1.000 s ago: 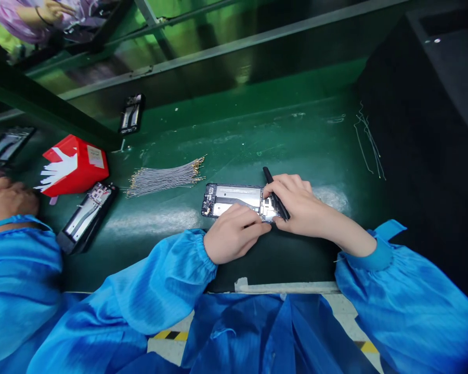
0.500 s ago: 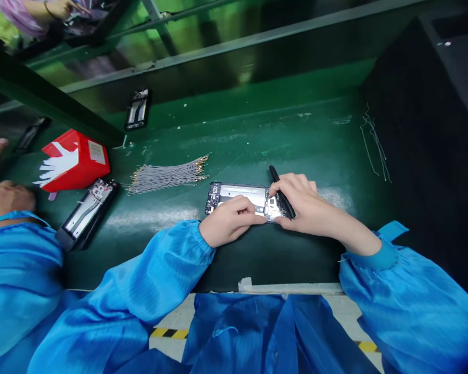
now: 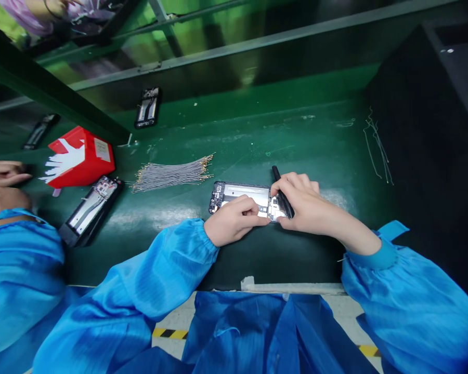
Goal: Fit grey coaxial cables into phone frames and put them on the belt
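An opened phone (image 3: 249, 192), with its inner frame and circuit board showing, lies flat on the green bench in front of me. My left hand (image 3: 234, 222) is closed over its near long edge, fingers curled and thumb stretched toward the board. At the phone's right end is my right hand (image 3: 302, 206), thumb and index finger at the edges of the board. A black pen-shaped tool (image 3: 276, 175) rests within this hand, slanting across the board. Whether the fingertips pinch a small part is hidden.
A bundle of thin grey cables (image 3: 171, 174) lies left of the phone. Beyond it are a red box (image 3: 95, 156) of white strips and another opened phone (image 3: 91, 210). A co-worker's hand (image 3: 8, 174) is at far left. Loose wires (image 3: 378, 145) lie beside a black panel (image 3: 425, 171).
The view has shifted slightly, so the bench items appear a little farther right. My hands hold nearly the same pose on the phone. The co-worker's far hand has come down beside the red box.
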`<state>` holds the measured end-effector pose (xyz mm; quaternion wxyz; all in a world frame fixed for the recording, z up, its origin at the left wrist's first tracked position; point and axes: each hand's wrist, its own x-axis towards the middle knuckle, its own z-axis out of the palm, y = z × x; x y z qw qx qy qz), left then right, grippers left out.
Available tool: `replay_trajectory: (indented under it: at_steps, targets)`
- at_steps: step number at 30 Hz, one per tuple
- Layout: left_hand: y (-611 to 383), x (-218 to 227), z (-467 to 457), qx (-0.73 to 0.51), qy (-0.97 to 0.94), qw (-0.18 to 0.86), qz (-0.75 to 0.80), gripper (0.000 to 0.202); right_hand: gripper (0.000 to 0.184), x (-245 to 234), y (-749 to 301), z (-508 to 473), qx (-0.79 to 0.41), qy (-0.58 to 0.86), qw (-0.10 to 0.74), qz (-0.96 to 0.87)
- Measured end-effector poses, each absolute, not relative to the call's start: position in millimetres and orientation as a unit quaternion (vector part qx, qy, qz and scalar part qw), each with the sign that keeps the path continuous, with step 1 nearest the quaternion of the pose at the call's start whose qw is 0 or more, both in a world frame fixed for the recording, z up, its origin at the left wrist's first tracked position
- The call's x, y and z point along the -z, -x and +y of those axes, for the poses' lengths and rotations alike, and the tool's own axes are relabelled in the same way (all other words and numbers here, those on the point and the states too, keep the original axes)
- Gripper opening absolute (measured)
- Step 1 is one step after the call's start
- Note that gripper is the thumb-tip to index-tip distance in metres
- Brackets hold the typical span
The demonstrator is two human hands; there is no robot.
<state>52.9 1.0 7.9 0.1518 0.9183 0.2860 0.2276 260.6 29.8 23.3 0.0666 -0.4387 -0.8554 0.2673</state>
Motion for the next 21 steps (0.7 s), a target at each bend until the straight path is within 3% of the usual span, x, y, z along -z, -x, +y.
replay_trajectory:
  at_steps: [6, 14, 21]
  targets:
    - [-53, -7, 0, -0.222, -0.918, 0.159, 0.288, 0.026, 0.032, -21, -258, 29, -0.245, 0.448, 0.079, -0.856]
    - [-54, -9, 0, -0.240, -0.885, 0.256, 0.305, 0.018, 0.034, -19, -255, 32, -0.242, 0.457, 0.066, -0.853]
    - [-55, -8, 1, -0.240, -0.890, 0.247, 0.300, 0.019, 0.039, -23, -249, 39, -0.239, 0.464, 0.027, -0.853]
